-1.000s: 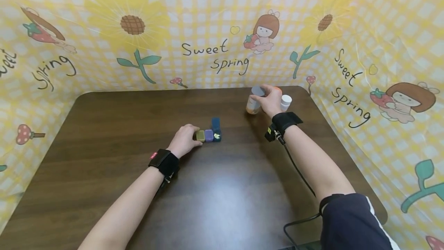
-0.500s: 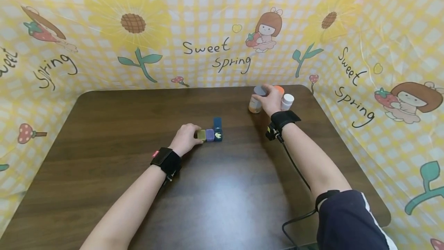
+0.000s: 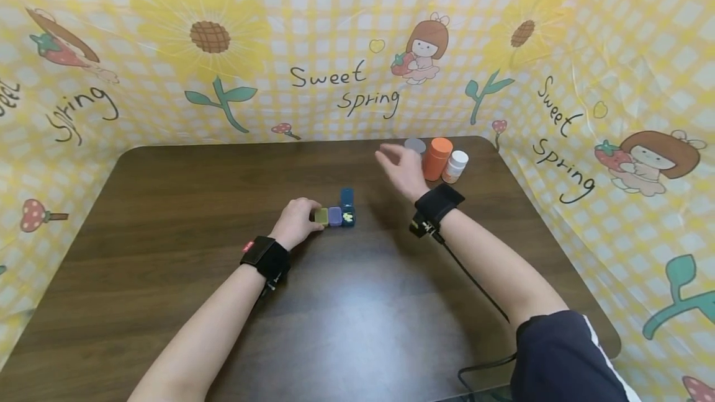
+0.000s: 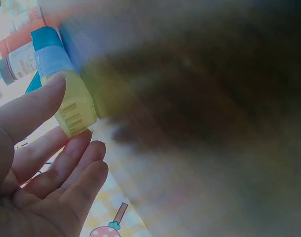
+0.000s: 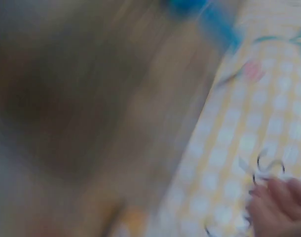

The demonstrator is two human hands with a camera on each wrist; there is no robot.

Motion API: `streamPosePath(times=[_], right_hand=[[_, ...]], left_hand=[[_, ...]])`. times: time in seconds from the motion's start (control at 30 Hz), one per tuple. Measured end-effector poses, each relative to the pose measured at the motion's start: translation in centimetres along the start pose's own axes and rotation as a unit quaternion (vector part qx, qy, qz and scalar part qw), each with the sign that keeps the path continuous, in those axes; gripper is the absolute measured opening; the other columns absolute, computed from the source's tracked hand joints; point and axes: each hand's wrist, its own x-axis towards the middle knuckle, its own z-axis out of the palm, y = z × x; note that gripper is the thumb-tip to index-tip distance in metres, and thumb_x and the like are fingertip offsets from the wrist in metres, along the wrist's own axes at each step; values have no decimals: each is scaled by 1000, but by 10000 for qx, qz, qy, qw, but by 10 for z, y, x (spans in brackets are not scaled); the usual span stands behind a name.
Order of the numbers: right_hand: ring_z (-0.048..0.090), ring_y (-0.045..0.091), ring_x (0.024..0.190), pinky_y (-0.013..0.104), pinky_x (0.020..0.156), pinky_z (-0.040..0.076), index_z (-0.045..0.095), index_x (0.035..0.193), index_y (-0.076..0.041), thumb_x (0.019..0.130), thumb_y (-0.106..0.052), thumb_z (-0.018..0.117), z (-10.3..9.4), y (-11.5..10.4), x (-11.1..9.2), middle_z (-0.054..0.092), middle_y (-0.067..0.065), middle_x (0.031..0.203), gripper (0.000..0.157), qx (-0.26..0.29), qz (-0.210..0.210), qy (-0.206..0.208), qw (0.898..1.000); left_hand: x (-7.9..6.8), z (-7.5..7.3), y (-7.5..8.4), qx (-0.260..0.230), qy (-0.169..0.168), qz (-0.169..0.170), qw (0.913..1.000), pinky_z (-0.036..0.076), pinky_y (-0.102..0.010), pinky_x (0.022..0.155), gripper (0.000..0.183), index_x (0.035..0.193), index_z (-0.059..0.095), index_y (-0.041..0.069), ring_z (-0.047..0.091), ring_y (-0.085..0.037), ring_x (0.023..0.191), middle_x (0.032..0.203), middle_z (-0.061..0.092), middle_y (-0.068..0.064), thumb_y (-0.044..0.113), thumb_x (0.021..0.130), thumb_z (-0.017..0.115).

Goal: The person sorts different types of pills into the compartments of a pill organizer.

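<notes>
In the head view my left hand (image 3: 296, 223) pinches the yellow-green end of a small pill organizer (image 3: 334, 216) on the table. Its middle compartment is purple. The blue compartment at the right has its lid (image 3: 347, 196) raised, with pale pieces inside. The left wrist view shows my thumb and fingers on the yellow compartment (image 4: 76, 106). My right hand (image 3: 404, 174) hovers with nothing in it, fingers loosely bent, and partly hides a grey-lidded bottle (image 3: 415, 146). In the right wrist view, blurred, the right hand (image 5: 281, 207) appears at the lower right.
An orange bottle (image 3: 438, 160) and a small white-capped bottle (image 3: 455, 167) stand beside the grey-lidded one, near the back right of the brown wooden table (image 3: 195, 185). A patterned yellow cloth (image 3: 313, 30) surrounds the table. A black cable (image 3: 475, 275) runs along the right arm.
My right hand has let go of the grey-lidded bottle and moved left, away from it, uncovering the orange bottle. The left hand stays on the pill organizer.
</notes>
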Motion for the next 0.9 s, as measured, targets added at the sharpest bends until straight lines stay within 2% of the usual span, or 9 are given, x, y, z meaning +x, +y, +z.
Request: streamPosePath(times=[0.03, 0.07, 0.2, 0.27, 0.37, 0.5, 0.63, 0.77, 0.9], right_hand=[[62, 35, 125, 45, 107, 48, 62, 133, 2, 102, -29, 58, 7, -4, -2, 65, 22, 134, 43, 512, 431, -412, 9969], [60, 35, 129, 44, 110, 47, 59, 136, 3, 104, -30, 54, 13, -7, -4, 63, 23, 136, 46, 990, 928, -774, 9877], [52, 40, 136, 46, 116, 40, 47, 142, 11, 109, -27, 42, 33, -14, -3, 55, 30, 143, 51, 2307, 2535, -1761, 9228], [50, 39, 139, 45, 118, 38, 45, 144, 11, 110, -26, 37, 39, -14, -1, 51, 29, 146, 51, 2445, 2904, -2014, 9029], [46, 39, 142, 45, 119, 36, 45, 144, 10, 111, -26, 33, 46, -16, 3, 46, 29, 151, 50, 2420, 3198, -2317, 8863], [39, 42, 146, 46, 120, 35, 45, 146, 7, 110, -26, 31, 52, -20, 6, 37, 32, 156, 50, 2259, 3346, -2548, 8787], [39, 44, 145, 45, 119, 37, 48, 145, 6, 109, -24, 33, 56, -24, 7, 36, 33, 156, 49, 2077, 3414, -2565, 8801], [51, 40, 135, 45, 114, 43, 56, 137, 7, 108, -21, 35, 57, -27, 4, 48, 31, 147, 45, 1727, 3193, -2475, 8983], [63, 36, 116, 45, 107, 50, 64, 127, 7, 106, -19, 37, 55, -32, -6, 63, 28, 129, 43, 1146, 2490, -2360, 9323]], left_hand=[[0, 0, 0, -2, 2, -14, 10000, 51, -48, 95, 43, 123, 67, -7, 63, -36, 111, 121, 69, -24, 8, 84, 78], [-1, -1, 0, -7, -2, -29, 10000, 51, -48, 95, 43, 123, 67, -7, 63, -36, 111, 121, 69, -24, 8, 84, 78], [-1, -3, 1, -55, -75, -109, 9999, 51, -47, 94, 43, 123, 67, -7, 64, -35, 109, 121, 69, -23, 8, 84, 79], [-1, -4, 2, -84, -125, -164, 9998, 52, -46, 92, 42, 122, 67, -7, 64, -34, 108, 120, 70, -23, 7, 84, 79], [1, -6, 4, -122, -158, -230, 9995, 52, -46, 91, 41, 119, 69, -6, 64, -34, 106, 116, 71, -21, 7, 82, 81], [4, -7, 8, -60, -122, -223, 9997, 51, -46, 93, 41, 115, 71, -6, 65, -35, 106, 113, 73, -21, 6, 78, 83], [4, -9, 11, 0, -125, -224, 9997, 51, -47, 94, 41, 114, 71, -7, 65, -36, 107, 114, 73, -22, 6, 78, 83], [3, -9, 11, -7, -137, -265, 9996, 51, -46, 93, 41, 115, 71, -6, 65, -35, 106, 113, 73, -21, 6, 77, 83], [3, -9, 9, -53, -140, -299, 9994, 52, -46, 93, 41, 116, 71, -6, 65, -34, 105, 113, 73, -21, 6, 78, 83]])
